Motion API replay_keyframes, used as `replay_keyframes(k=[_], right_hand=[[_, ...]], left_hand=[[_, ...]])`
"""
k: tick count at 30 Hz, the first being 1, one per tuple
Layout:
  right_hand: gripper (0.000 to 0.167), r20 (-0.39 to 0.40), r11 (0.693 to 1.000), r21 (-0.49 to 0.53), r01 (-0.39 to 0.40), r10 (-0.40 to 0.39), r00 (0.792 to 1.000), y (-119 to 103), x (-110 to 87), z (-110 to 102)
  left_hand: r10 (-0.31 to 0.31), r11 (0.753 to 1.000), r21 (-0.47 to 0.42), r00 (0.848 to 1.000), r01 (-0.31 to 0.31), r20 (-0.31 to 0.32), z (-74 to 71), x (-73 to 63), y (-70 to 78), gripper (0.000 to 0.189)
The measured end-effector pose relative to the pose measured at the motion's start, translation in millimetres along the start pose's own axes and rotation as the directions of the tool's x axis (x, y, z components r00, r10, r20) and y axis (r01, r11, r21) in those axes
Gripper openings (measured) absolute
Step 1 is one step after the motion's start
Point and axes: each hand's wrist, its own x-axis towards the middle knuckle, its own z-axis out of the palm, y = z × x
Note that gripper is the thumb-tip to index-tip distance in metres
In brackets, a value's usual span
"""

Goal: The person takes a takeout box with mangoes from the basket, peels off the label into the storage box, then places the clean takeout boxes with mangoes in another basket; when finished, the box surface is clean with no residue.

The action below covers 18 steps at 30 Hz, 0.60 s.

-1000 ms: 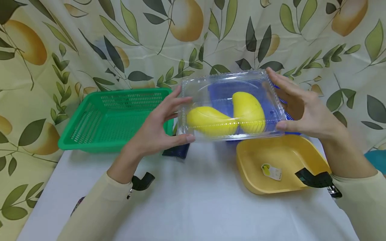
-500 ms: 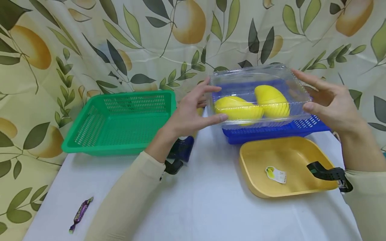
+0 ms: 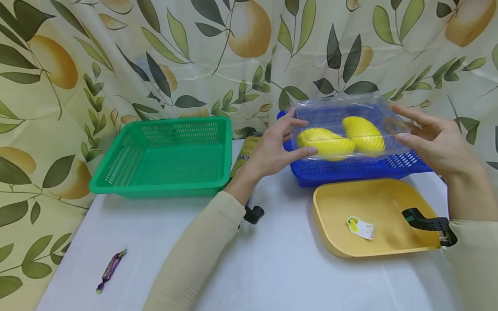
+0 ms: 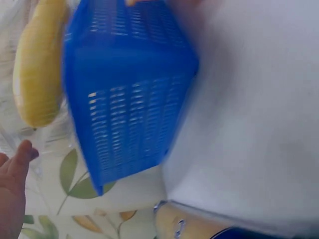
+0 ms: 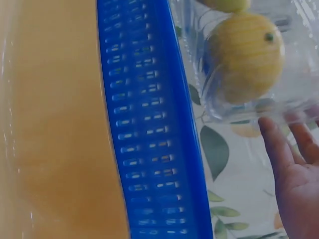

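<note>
Two yellow mangoes [image 3: 326, 141] lie in a clear plastic container [image 3: 336, 113]. My left hand [image 3: 278, 144] grips the container's left end, thumb at the front. At its right end my right hand [image 3: 435, 138] holds it between thumb and fingers. The container is over a blue perforated basket [image 3: 350, 172]; in the left wrist view it appears above the basket's rim [image 4: 70, 84], with a mango [image 4: 40, 64] showing through its wall. The right wrist view shows my right fingers [image 5: 279, 144] at the container's end, near a mango [image 5: 249, 55].
In front of the blue basket sits a yellow basin [image 3: 330, 233] with a small tag [image 3: 361, 228] in it. A green basket [image 3: 163, 190] stands at the left. A yellow packet [image 3: 245, 153] lies partly behind my left arm. One purple wrapped candy [image 3: 110, 271] lies at front left.
Both hands have carried the container of mangoes to the right and lowered it over the blue basket. The candy, hidden mostly by my left sleeve before, is now in full view.
</note>
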Motion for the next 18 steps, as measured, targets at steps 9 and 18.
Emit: replay_keyframes(k=[9,18], right_hand=[[0.063,-0.029,0.943,-0.28,-0.179,0.178,0.984,8.1,10.6,-6.5],[0.073,0.071,0.878,-0.41,-0.248,0.302,0.951,19.7,15.4,-12.7]], left_hand=[[0.001,0.996,0.088,0.999,0.003,-0.049,28.0,6.2,-16.3,0.062],[-0.058,0.968,0.242,0.998,0.064,-0.028,47.1,10.6,-17.9,0.064]])
